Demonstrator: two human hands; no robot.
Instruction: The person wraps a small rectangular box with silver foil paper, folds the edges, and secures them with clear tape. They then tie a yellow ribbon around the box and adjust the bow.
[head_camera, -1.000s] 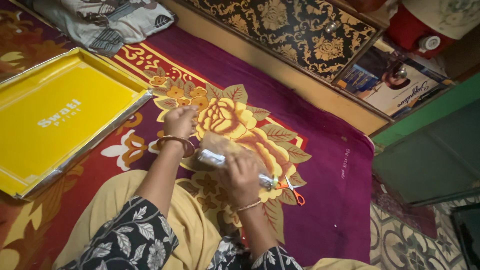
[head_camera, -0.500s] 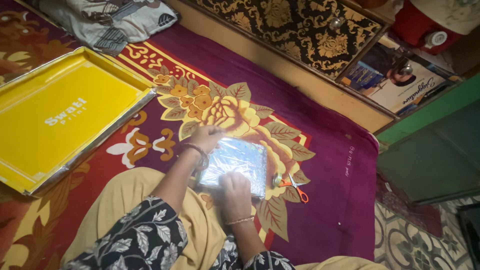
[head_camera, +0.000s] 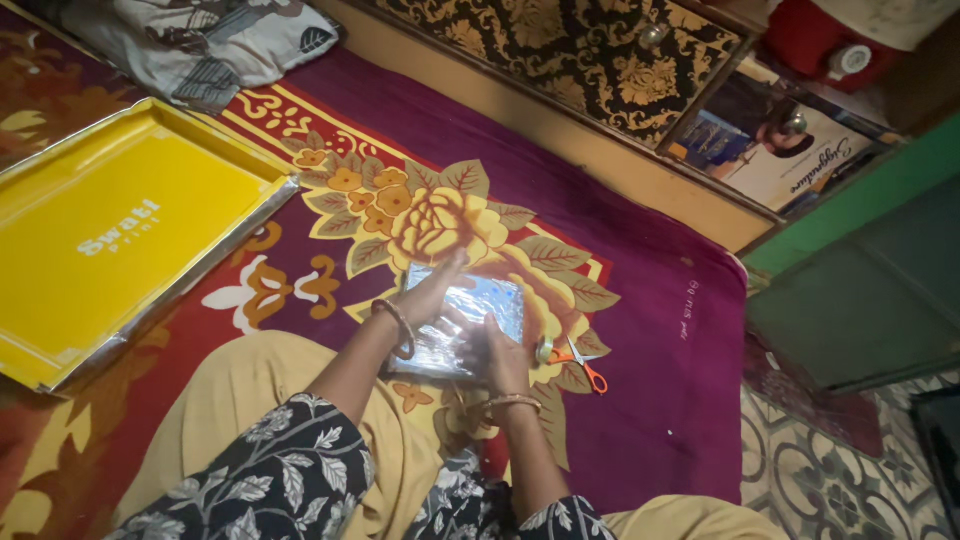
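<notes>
- The shiny clear packet (head_camera: 468, 322) now lies flat on the floral blanket (head_camera: 650, 330), no longer lifted.
- Left hand (head_camera: 432, 290) and right hand (head_camera: 503, 357), open-palmed, press it smooth.
- Orange scissors (head_camera: 582, 366) lie just right.

Landmark: the floral carpet (head_camera: 640, 330) — maroon pile, yellow rose at centre. Yellow screen-printing frame (head_camera: 110, 235) lies on its left part. Orange-handled scissors (head_camera: 585, 368) lie right of the rose, beside a tape roll (head_camera: 545, 349). Patterned pillow (head_camera: 200, 40) sits at its far-left edge — black-and-gold cabinet (head_camera: 570, 55) beyond.
</notes>
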